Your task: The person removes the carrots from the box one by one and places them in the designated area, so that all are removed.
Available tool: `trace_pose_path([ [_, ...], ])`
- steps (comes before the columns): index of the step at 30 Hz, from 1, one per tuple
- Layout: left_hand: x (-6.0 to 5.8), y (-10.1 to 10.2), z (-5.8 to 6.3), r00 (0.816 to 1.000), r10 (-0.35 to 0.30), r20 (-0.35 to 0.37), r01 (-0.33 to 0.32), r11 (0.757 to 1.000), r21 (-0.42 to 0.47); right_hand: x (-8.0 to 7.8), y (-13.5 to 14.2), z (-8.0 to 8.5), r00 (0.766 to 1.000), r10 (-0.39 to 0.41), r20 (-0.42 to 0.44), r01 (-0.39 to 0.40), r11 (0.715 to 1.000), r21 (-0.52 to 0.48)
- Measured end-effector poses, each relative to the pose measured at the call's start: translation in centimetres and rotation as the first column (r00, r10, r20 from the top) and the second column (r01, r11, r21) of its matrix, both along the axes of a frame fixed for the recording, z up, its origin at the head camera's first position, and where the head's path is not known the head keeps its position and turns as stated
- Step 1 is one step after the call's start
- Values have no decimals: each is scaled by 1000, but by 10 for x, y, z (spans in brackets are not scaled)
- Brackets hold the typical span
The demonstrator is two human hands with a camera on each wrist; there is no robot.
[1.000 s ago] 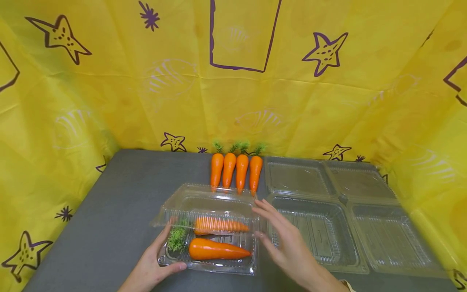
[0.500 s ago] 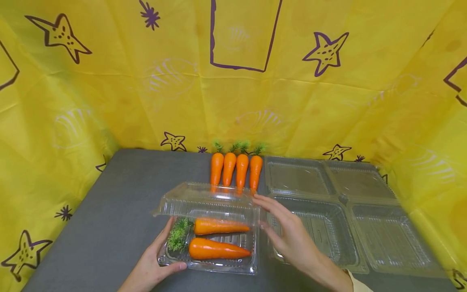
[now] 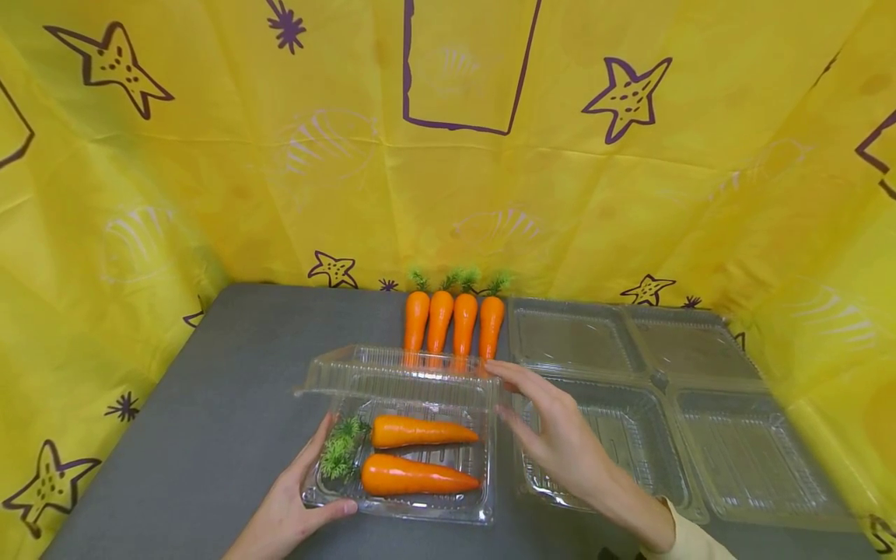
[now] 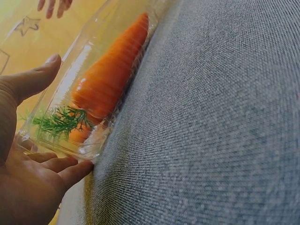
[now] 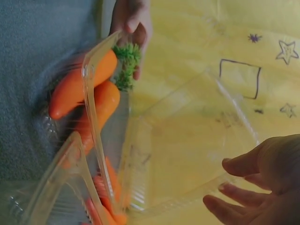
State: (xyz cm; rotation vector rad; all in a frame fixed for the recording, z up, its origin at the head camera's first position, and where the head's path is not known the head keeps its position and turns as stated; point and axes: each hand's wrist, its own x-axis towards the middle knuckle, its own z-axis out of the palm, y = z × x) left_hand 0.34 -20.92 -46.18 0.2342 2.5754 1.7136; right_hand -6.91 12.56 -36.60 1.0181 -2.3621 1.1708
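A clear plastic clamshell container (image 3: pixel 420 509) sits at the table's front, its lid (image 3: pixel 406 383) raised at a slant. Inside lie two orange carrots, the nearer carrot (image 3: pixel 420 475) in front of the farther carrot (image 3: pixel 423 431), their green leafy tops (image 3: pixel 341 449) to the left. My left hand (image 3: pixel 294 498) grips the container's left end, thumb at the front corner; in the left wrist view, the fingers lie along that end. My right hand (image 3: pixel 560 432) is at the lid's right side, its fairly straight fingers touching the edge; the exact contact is unclear in the right wrist view.
Behind the lid lie several more carrots (image 3: pixel 439 323) in a row, tips toward me. To the right stand open clear containers (image 3: pixel 658 482), side by side with their lids (image 3: pixel 570 338) folded back. Yellow patterned cloth (image 3: pixel 448 179) surrounds the grey table (image 3: pixel 189 404).
The lid has tilted farther up and back, uncovering the farther carrot. My right hand has moved up and away with the lid's edge. The left hand keeps its place.
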Motion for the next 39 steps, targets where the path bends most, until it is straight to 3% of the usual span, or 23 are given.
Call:
trace_pose_path([
  [6,1,0,1,1000,4,-27,-4,1000,-6,-5,1,1,999,-32,14,31,999,31],
  [12,1,-2,1,999,0,-48,0,1000,9,-10,-1,3,1000,-1,14,1,1000,18],
  [26,1,-4,3,1000,12,10,-12,1000,-23,-15,-1,5,999,30,25,-30,1000,7],
  [39,3,-2,3,1000,18,11,-18,1000,-13,-17,2,12,992,-41,115,37,999,34],
])
